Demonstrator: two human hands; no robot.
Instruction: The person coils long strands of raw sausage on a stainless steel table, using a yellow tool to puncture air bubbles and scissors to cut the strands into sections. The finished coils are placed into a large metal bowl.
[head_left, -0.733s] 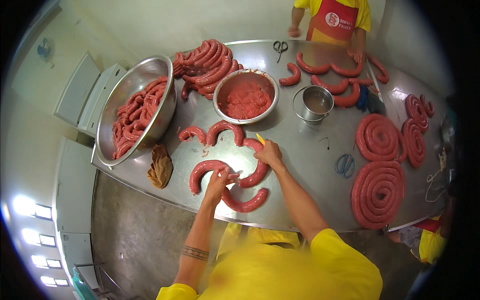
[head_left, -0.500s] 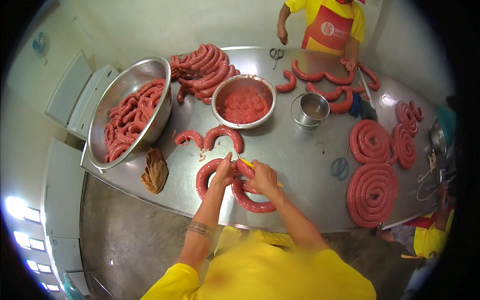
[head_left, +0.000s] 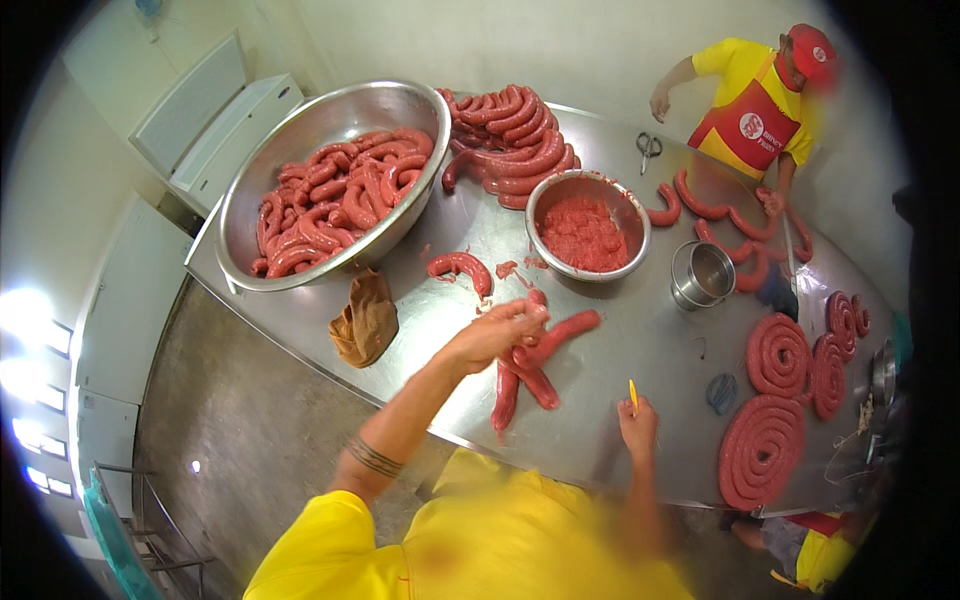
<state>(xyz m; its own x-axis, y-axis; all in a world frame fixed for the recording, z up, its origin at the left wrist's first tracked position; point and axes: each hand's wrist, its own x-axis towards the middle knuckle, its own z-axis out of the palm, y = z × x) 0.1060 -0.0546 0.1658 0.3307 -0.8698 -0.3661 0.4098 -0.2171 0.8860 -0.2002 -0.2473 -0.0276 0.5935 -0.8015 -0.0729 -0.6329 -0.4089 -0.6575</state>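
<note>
My left hand is closed at the top of a bunch of raw red sausages, which hang crossed and blurred just over the metal table. Off to the right, near the front edge, my right hand is closed on a small knife with a yellow handle; its blade cannot be made out. A curved sausage and some meat scraps lie beyond my left hand. A steel bowl of red ground meat sits farther back.
A large steel basin heaped with sausages stands at the left, with a brown cloth in front. A sausage pile, scissors, a metal pot and coiled sausages share the table. A co-worker handles sausages opposite.
My left hand has lifted the sausages off the table, bunching them together. My right hand, with the knife, has moved away to the right. The view has shifted left.
</note>
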